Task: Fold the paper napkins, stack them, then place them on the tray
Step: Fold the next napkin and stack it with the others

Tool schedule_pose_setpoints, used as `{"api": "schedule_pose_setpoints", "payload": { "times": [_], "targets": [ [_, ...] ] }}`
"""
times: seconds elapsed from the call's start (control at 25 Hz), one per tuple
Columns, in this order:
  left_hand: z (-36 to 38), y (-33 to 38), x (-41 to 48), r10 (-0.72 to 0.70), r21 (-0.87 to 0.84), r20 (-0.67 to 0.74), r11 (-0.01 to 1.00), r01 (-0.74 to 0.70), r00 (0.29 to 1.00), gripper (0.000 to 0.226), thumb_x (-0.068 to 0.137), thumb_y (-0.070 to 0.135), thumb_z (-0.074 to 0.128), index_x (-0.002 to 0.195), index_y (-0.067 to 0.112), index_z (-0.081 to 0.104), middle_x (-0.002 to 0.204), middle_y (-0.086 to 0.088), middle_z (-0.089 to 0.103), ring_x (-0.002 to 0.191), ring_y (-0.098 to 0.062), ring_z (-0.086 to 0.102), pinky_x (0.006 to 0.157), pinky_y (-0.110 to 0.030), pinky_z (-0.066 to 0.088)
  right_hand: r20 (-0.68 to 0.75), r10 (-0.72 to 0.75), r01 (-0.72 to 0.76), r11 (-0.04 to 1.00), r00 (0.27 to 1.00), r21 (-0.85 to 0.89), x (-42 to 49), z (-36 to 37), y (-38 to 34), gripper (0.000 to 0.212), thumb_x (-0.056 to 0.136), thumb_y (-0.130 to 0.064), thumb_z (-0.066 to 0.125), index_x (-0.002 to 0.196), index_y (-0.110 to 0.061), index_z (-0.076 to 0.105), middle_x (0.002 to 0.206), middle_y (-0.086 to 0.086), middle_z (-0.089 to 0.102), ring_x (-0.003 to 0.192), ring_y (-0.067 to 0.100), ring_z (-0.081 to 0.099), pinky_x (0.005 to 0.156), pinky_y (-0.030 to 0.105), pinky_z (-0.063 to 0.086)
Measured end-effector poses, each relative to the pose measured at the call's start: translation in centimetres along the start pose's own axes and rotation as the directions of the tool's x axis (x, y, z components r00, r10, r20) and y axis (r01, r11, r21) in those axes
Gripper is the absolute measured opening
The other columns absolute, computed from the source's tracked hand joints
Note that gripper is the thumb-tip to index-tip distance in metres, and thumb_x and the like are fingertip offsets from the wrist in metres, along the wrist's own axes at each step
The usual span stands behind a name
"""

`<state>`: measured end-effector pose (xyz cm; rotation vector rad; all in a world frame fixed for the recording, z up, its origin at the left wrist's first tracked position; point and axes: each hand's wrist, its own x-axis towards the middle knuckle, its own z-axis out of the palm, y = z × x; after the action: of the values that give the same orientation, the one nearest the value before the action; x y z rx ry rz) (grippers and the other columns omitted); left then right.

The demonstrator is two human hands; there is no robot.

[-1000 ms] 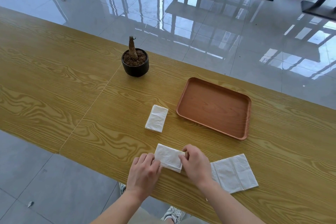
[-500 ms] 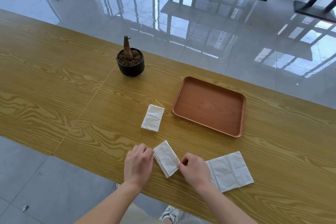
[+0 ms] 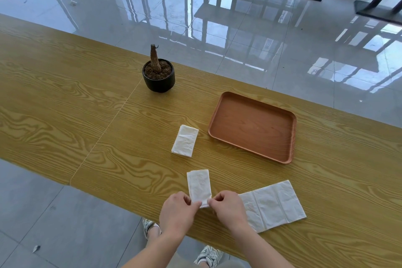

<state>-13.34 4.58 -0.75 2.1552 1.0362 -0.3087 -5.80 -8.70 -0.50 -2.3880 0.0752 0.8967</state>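
Fingers of the left hand (image 3: pixel 177 211) and right hand (image 3: pixel 227 209) pinch the near end of a folded napkin (image 3: pixel 199 186) on the surface (image 3: pixel 108 137). A second folded napkin (image 3: pixel 185 141) lies left of the tray (image 3: pixel 291 137), outside it. The pot (image 3: pixel 158 82) holds soil.

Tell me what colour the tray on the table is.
The tray is reddish-brown, wood-toned; the head view shows it.
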Motion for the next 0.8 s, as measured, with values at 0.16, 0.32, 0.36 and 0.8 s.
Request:
{"api": "schedule_pose_setpoints", "payload": {
  "times": [0.16,0.32,0.36,0.8],
  "targets": [
    [0.0,0.6,-0.4,-0.11,-0.209,0.005,0.972,0.108,0.994,0.02,0.076,0.039,0.073,0.077,0.026,0.058,0.077,0.01,0.065,0.074,-0.007,0.06,0.072,-0.034,0.052,0.003,-0.01,0.01,0.997,1.0,0.082,-0.2,0.1,0.2,0.02,0.081,-0.039,0.07,0.07,-0.022,0.069,0.07,-0.005,0.072,0.069,0.01,0.066,0.066,0.034,0.054],
    [0.0,0.4,-0.6,-0.192,-0.385,0.014,0.905,0.183,0.981,0.013,0.076,0.022,0.077,0.077,0.022,0.064,0.08,0.006,0.069,0.077,-0.012,0.064,0.077,-0.039,0.055,-0.004,-0.03,0.03,0.991,1.0,0.13,-0.3,-0.1,0.3,0.018,0.082,-0.036,0.072,0.072,-0.022,0.069,0.072,-0.005,0.071,0.07,0.01,0.065,0.062,0.028,0.052],
    [-0.1,0.3,-0.7,-0.197,-0.405,0.014,0.895,0.186,0.98,0.013,0.075,0.021,0.077,0.077,0.022,0.065,0.08,0.006,0.07,0.077,-0.012,0.064,0.076,-0.038,0.055,0.0,-0.034,0.033,0.986,0.999,0.165,-0.4,-0.1,0.3,0.017,0.081,-0.034,0.074,0.072,-0.021,0.069,0.073,-0.004,0.071,0.07,0.012,0.066,0.064,0.03,0.054],
    [-2.8,-0.4,0.0,0.054,-0.335,-0.144,0.937,-0.1,0.988,0.021,0.078,0.023,0.077,0.069,0.028,0.059,0.065,0.012,0.066,0.062,-0.003,0.061,0.058,-0.021,0.047,0.006,-0.119,0.106,0.906,0.993,0.41,-0.5,0.5,-1.2,0.016,0.071,-0.022,0.082,0.077,-0.021,0.068,0.075,0.0,0.072,0.066,0.009,0.064,0.065,0.032,0.057]
  ]
}}
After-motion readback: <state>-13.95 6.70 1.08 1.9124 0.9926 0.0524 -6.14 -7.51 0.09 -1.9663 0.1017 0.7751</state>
